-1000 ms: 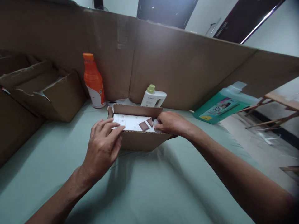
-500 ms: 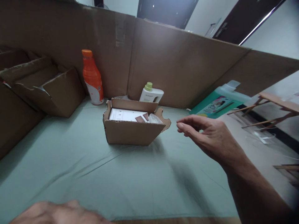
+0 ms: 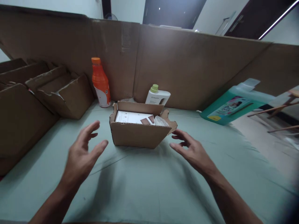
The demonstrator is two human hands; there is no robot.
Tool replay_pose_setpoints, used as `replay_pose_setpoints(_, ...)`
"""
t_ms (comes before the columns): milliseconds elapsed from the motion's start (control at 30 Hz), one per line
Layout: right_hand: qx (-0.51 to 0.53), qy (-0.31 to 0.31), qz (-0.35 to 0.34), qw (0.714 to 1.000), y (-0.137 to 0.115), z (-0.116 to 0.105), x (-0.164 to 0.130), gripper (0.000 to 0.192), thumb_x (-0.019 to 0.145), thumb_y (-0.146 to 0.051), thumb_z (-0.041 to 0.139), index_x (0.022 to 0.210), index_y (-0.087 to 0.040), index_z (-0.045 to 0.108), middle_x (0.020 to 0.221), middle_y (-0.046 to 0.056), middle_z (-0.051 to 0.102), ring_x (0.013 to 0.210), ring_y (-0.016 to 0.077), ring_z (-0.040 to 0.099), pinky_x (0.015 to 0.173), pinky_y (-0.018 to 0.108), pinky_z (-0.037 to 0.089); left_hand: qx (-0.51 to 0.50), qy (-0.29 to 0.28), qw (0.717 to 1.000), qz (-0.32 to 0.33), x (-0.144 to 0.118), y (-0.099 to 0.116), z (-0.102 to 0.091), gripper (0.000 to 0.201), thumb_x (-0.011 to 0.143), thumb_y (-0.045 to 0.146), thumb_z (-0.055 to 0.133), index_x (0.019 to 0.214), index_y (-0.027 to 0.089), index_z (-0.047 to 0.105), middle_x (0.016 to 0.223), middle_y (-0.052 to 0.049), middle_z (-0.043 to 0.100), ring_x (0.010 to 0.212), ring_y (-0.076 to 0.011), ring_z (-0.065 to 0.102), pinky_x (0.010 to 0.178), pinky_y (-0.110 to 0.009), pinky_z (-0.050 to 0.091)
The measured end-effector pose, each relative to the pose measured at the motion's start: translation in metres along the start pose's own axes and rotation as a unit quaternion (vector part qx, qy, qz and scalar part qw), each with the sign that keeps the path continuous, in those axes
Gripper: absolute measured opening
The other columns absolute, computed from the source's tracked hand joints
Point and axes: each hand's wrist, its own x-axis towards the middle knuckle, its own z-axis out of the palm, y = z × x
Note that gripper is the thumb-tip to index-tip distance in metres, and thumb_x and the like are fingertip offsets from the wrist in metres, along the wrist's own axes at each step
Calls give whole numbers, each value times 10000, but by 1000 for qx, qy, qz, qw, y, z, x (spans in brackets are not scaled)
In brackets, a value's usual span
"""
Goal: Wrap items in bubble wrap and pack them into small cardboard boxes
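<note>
On the green sheet (image 3: 144,183), seen from the head camera, a small open cardboard box (image 3: 138,134) sits in the middle with a white carton (image 3: 130,117) and a bit of clear plastic (image 3: 161,121) inside. Its torn right flap (image 3: 171,123) looks weak, so a grip there could rip it or tip the box on the soft cloth. Both hands hover empty with fingers spread, the left hand (image 3: 81,155) just left of the box, the right hand (image 3: 192,151) just beside its right corner, neither touching.

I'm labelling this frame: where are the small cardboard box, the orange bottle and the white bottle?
small cardboard box (image 3: 137,135): head view, front wall.
orange bottle (image 3: 101,82): head view, body.
white bottle (image 3: 158,96): head view, shoulder.
</note>
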Motion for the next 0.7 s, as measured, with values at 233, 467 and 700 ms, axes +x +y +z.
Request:
replay_pose_setpoints(233,100,0,25,995,12,63,24,526,767,-505,678,1159,-162,599,1145,156,730,973,297,705,814,410,570,-191,-100,969,-118,38,-37,85,677,845,485,631,1413,147,482,1389,-175,600,1278,-304,572,1065,-456,464)
replay_pose_setpoints(467,-43,100,47,993,13,30,-25,308,786,-531,616,828,-226,613,756,91,748,702,294,684,615,382,520,-212,-115,968,-73,-7,5,96,483,930,437,545,1340,181,546,1299,-128,657,1234,-279,589,1060,-438,457)
replay_pose_setpoints(700,15,-23,-22,999,-50,76,-15,306,817,-477,582,931,-195,620,867,105,745,737,264,676,625,351,530,-125,36,981,-146,-37,-15,18,431,936,501,576,1232,188,576,1145,-105,701,1070,-252,658,921,-386,524)
